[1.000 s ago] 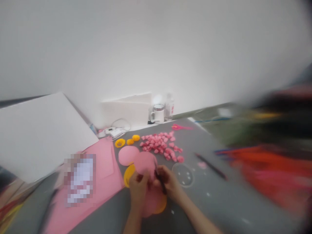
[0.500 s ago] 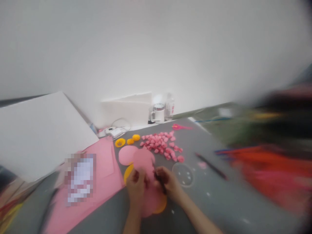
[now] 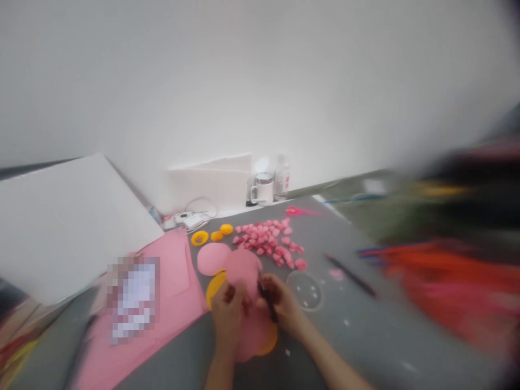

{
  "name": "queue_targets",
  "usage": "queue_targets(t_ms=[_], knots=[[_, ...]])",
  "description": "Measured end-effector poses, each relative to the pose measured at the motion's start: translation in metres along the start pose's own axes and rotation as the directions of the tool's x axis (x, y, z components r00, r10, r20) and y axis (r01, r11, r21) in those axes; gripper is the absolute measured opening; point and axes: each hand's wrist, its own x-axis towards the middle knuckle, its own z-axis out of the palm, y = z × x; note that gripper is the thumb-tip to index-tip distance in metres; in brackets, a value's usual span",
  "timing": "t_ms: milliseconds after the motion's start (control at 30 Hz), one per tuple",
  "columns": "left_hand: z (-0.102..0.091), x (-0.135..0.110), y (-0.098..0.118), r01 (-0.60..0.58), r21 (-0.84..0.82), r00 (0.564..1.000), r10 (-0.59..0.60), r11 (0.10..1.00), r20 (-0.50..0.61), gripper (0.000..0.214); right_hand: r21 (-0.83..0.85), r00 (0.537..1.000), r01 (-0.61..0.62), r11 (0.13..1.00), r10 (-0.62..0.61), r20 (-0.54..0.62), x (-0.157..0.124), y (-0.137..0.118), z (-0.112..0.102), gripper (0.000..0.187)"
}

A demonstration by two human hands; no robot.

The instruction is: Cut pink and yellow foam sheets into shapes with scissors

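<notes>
While the left hand [image 3: 227, 306] pinches a pink disc [image 3: 244, 265] jutting forward, the right hand [image 3: 283, 304] grips a dark tool [image 3: 268, 305].

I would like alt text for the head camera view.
A person's left hand holds a round pink paper-like piece; the right hand holds a slim dark tool at its edge. Beyond them, small pink lumps lie clustered on a grey table.

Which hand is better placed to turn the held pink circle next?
Probably the left hand: it grips the pink circle, while the right hand holds a dark tool at the circle's edge.
</notes>
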Motion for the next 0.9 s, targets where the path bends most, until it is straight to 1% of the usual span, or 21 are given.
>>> queue_targets(t_ms=[200, 367, 467, 567, 633, 767, 900], knots=[[0.0027, -0.0013, 0.0004, 0.02, -0.012, 1.0, -0.02, 1.0, 0.0, 0.035, -0.007, 1.0, -0.006, 1.0, 0.006, -0.026, 0.0003, -0.0021, 0.0013, 0.038], [0.0047, -0.0015, -0.0026, 0.02, -0.013, 1.0, -0.02, 1.0, 0.0, 0.035, 0.027, 1.0, -0.001, 1.0, 0.002, -0.022, 0.0003, -0.004, 0.0038, 0.037], [0.006, -0.0021, -0.0036, 0.034, -0.021, 0.999, -0.034, 0.999, -0.019, 0.035, 0.037, 1.0, -0.003, 0.999, 0.004, -0.016, -0.0003, -0.006, 0.0054, 0.036], [0.0064, -0.0025, -0.0032, 0.041, 0.0, 0.998, -0.041, 0.999, -0.047, 0.034, 0.011, 1.0, 0.0, 1.0, 0.0, 0.013, -0.0009, -0.0075, 0.0049, 0.039], [0.0059, -0.002, -0.0028, 0.048, 0.026, 0.998, -0.047, 0.999, -0.035, 0.033, 0.01, 1.0, -0.007, 1.0, 0.007, 0.014, -0.001, -0.0073, 0.0035, 0.041], [0.0044, -0.0003, -0.0022, 0.073, 0.072, 0.997, -0.075, 0.995, 0.024, 0.035, 0.048, 0.999, -0.035, 0.998, 0.035, 0.008, -0.0003, -0.004, 0.0005, 0.048], [0.0036, 0.0003, -0.0024, 0.087, 0.068, 0.995, -0.089, 0.994, 0.033, 0.036, 0.039, 1.0, -0.007, 0.999, 0.008, -0.009, 0.0009, -0.0027, 0.0006, 0.043]])
